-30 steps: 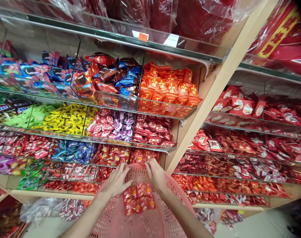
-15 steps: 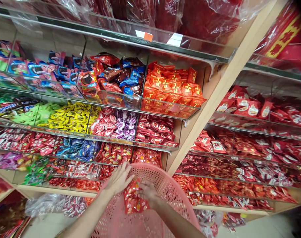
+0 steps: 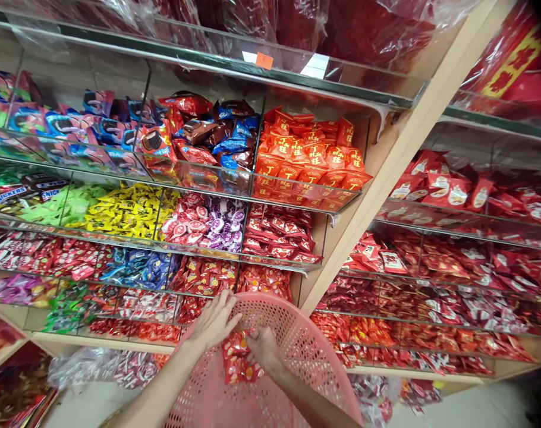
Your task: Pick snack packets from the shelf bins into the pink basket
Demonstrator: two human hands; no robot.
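A pink perforated plastic basket (image 3: pixel 328 351) stands in front of me, below the shelves. My left hand (image 3: pixel 214 321) grips its rim at the upper left, thumb on the inner side and fingers over the edge. Inside the basket lie red, shiny candy packets (image 3: pixel 239 365) with orange and yellow round prints. My right hand (image 3: pixel 265 349) is over their right side, fingers curled closed against the red wrapping. Its fingertips are partly hidden, so how many packets it grips does not show.
Clear-fronted shelves (image 3: pixel 199 244) of wrapped candy rise ahead, split into compartments. A slanted wooden upright (image 3: pixel 386 160) divides them from more red packets (image 3: pixel 449 190) on the right. Plastic bags of candy (image 3: pixel 101 368) lie on the floor beneath the lowest shelf.
My right hand's fingers, more spread over the red packets before, have curled closed, and the hand has shifted slightly. My left hand stays on the basket rim.
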